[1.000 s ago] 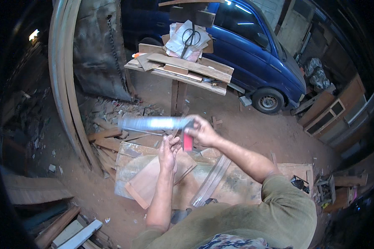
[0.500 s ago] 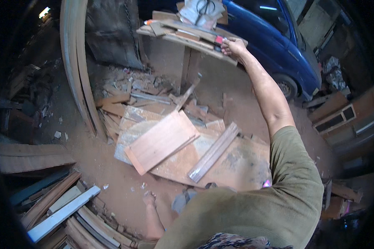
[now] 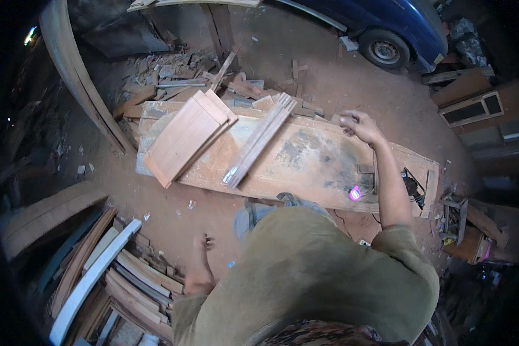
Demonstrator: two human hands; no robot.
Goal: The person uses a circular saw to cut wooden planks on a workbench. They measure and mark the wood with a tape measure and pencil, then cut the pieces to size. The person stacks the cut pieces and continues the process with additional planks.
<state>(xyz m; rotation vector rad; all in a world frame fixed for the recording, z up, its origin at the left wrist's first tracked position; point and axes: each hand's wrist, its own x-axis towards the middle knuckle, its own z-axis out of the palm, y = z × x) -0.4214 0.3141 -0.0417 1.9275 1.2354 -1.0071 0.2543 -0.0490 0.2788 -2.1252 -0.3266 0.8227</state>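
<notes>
Over the far edge of the wooden workbench point(image 3: 305, 151), toward its right end, my right hand point(image 3: 357, 126) is raised with curled fingers. Whatever is between the fingertips, if anything, is too small to make out. Down by my left side, my left hand point(image 3: 205, 242) hangs above the floor, its fingers loosely apart and nothing in it. Pale flat wooden panels point(image 3: 190, 135) lie stacked at the bench's left. Bundled narrow wood strips point(image 3: 260, 140) rest slantwise to their right. A small round bright pink thing point(image 3: 354, 192) sits near the bench's front edge, below my right forearm.
Scrap wood point(image 3: 179, 81) is heaped behind the bench. Stacked boards point(image 3: 130, 271) lie at lower left, near a curved plank point(image 3: 55, 213). A raised shelf point(image 3: 196, 2) shows at the top edge, and a blue vehicle point(image 3: 409, 29) stands at far right. Dark gear point(image 3: 414, 187) lies at the bench's right end.
My right hand has come away from the raised shelf, back and down over the bench. The view has tilted down and turned right. My left hand still hangs at my side.
</notes>
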